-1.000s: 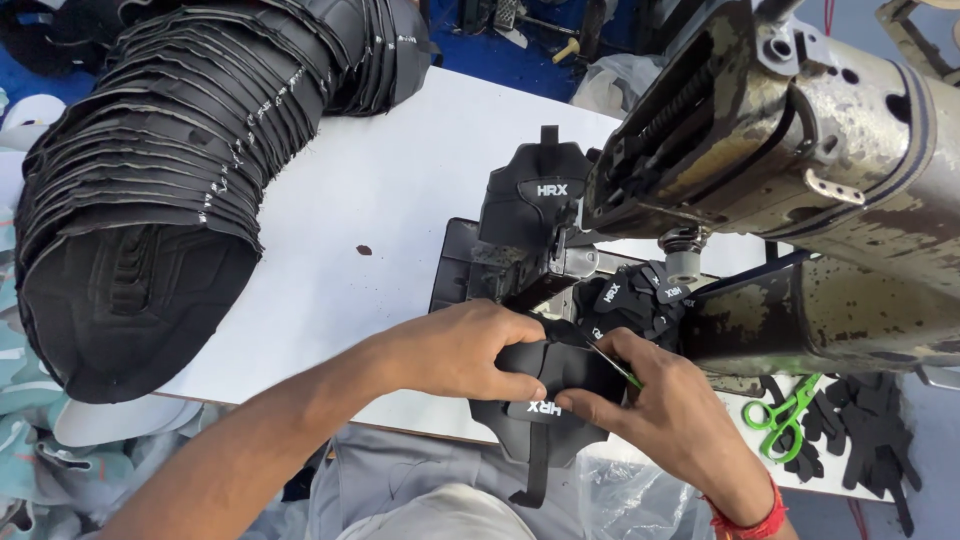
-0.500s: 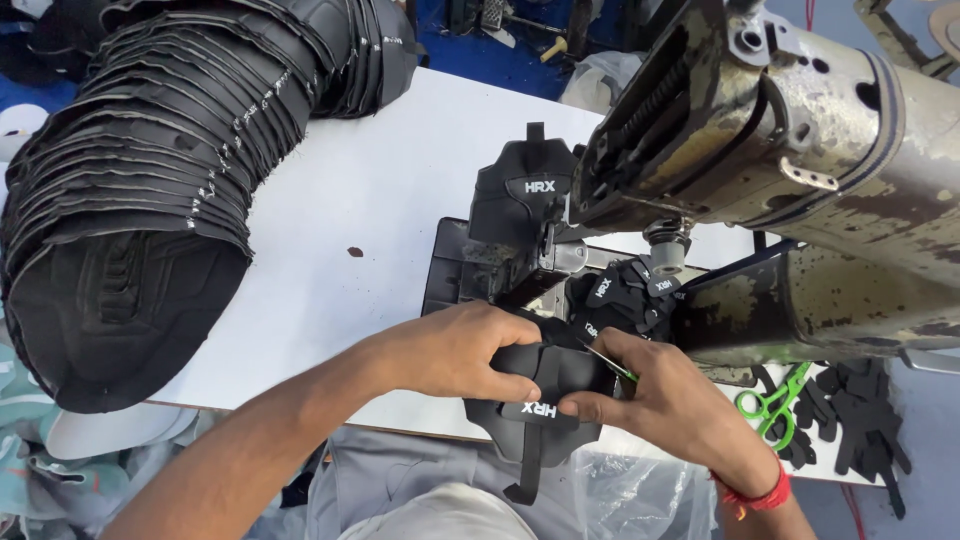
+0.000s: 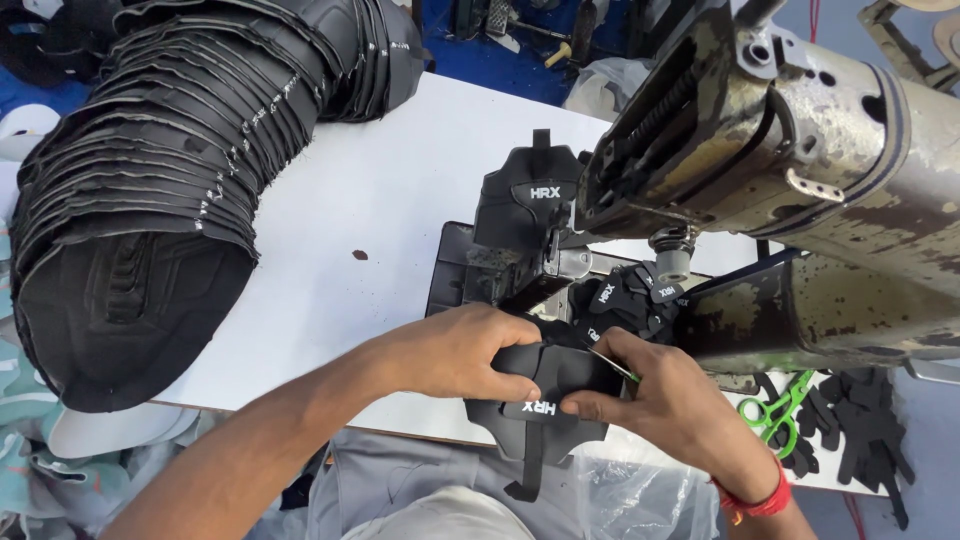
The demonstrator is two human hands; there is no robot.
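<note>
At the near edge of the white table (image 3: 400,200), the left hand (image 3: 455,350) and right hand (image 3: 660,395) pinch a black shoe-upper piece (image 3: 545,400) between thumbs and fingertips. It looks light, soft and floppy, best gripped at its edges. Beyond stand the worn sewing machine (image 3: 800,170) and a long stack of black pieces (image 3: 170,180).

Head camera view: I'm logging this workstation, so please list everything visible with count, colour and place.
sewing machine: one, worn grey metal, right side of the table
table: one, white, centre
stack of cut pieces: one long curved pile, black, upper left of the table
sewn piece: one, black, behind the needle area
small pieces: a few, black, beside the machine arm
scissors: one pair, green handles, right table edge
scraps: several, black, far right
held piece: one, black, at the near table edge
wristband: one, red, right wrist
left hand: grips the held piece
right hand: pinches the held piece
</note>
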